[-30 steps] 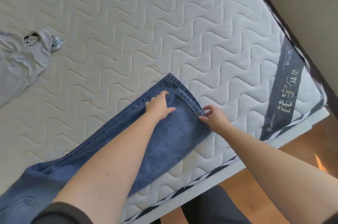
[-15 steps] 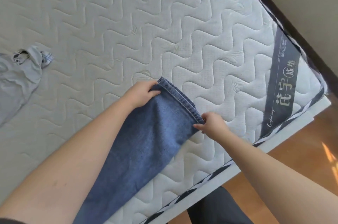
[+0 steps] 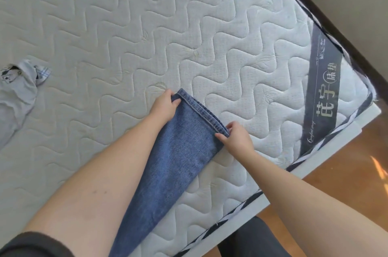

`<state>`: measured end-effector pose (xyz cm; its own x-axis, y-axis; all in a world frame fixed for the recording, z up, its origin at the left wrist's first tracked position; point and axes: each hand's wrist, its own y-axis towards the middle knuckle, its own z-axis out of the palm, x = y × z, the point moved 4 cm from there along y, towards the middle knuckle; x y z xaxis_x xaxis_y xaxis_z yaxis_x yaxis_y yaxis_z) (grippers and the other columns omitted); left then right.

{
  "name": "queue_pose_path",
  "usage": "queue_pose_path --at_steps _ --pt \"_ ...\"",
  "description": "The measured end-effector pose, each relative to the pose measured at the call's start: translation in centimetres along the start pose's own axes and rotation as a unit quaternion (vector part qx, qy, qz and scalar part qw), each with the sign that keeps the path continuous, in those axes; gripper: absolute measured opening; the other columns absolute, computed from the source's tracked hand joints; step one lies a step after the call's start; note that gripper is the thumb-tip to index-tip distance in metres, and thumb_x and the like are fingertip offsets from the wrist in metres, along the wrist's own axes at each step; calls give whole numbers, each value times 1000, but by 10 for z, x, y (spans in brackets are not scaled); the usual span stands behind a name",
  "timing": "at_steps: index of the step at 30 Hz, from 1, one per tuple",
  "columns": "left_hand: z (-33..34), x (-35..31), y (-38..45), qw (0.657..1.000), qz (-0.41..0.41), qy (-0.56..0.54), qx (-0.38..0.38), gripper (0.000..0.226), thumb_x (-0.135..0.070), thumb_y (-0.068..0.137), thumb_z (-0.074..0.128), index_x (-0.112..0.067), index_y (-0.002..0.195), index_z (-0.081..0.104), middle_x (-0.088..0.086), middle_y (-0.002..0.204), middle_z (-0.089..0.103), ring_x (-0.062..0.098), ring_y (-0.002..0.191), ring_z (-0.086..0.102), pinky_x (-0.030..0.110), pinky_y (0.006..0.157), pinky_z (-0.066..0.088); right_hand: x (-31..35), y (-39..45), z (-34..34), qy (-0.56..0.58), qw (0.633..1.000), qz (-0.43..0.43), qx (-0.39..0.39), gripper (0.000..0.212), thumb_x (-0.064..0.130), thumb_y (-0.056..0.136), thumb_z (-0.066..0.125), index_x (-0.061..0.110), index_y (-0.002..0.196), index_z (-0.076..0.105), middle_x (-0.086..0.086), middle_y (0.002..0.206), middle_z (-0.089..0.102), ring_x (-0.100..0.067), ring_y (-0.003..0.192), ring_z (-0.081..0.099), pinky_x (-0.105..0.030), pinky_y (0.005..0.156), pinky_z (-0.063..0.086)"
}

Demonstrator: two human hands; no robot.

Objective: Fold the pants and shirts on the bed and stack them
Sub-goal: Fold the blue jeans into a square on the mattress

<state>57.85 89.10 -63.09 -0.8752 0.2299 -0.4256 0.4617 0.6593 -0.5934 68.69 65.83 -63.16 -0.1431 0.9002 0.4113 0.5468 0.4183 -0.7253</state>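
Pinching the jeans (image 3: 178,151) hem, left hand (image 3: 164,106) and right hand (image 3: 236,141) grip opposite corners.

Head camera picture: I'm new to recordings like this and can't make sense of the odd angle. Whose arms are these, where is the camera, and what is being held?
There is no machine here. The camera sits on a person's head and looks forward and down, so you see their own two bare arms reaching out. The quilted white surface is a mattress, with a dark label strip near its corner and wooden floor beyond. A pair of blue jeans lies across it. The left hand grips one corner of the leg hem, and the right hand pinches the other corner. At the far left lies a crumpled grey shirt, untouched. It looks like the jeans are about to be folded.
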Motion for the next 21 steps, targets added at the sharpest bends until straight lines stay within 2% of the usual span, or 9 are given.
queue_pose_path --at_steps 2,5,7,9,12,16,19,21 --pt "2 -1 -4 1000 11 -18 5 27 -26 96 60 -8 115 54 9 107 62 26 102 57 28 75 33 2 -6 -6 -37 999 -33 14 26 39 89 65 17 85 51 -3 90 54 -23 82 53 -30 63 31" --pt "3 -10 -13 997 61 -24 27 34 -26 93 65 -15 124 56 0 103 58 17 96 54 25 77 34 -8 -27 -20 -11 998 -65 23 24 31 90 61 19 73 47 3 75 52 -21 72 51 -33 58 31" --pt "4 -18 -15 994 87 -10 71 28 -28 93 67 -19 119 64 -4 101 64 14 94 57 24 77 39 -22 -42 -31 18 997 -62 45 12 28 91 61 22 83 53 4 72 61 -17 69 61 -30 56 39" --pt "8 -26 -15 987 95 3 126 15 -29 92 67 -20 104 70 -2 92 70 16 88 61 28 73 44 -37 -55 -40 56 995 -57 67 6 26 92 63 26 94 57 5 76 69 -10 67 68 -26 59 46" --pt "22 -49 -14 977 119 -13 175 17 -23 95 63 -15 109 68 6 103 71 21 94 63 32 84 46 -57 -60 -52 94 994 -34 49 9 28 91 67 33 93 60 8 81 71 -8 67 69 -29 65 51" --pt "46 -83 -9 981 155 -16 112 20 -21 97 59 -14 115 60 6 107 66 23 102 60 25 79 38 -81 -40 -63 100 993 -1 -60 11 31 93 64 34 102 58 12 89 66 -7 77 61 -23 60 41" --pt "62 -92 -12 988 133 -28 78 30 -26 95 62 -20 124 56 5 109 65 25 103 60 32 89 45 -96 -20 -61 67 993 44 -86 21 25 94 62 21 114 59 1 106 65 -18 91 60 -33 75 46" --pt "65 -88 -17 989 134 -30 59 43 -26 92 66 -21 132 52 5 118 62 24 109 58 36 95 46 -97 -14 -59 37 993 53 -94 30 28 91 66 16 118 58 -4 113 64 -23 99 60 -39 86 49"
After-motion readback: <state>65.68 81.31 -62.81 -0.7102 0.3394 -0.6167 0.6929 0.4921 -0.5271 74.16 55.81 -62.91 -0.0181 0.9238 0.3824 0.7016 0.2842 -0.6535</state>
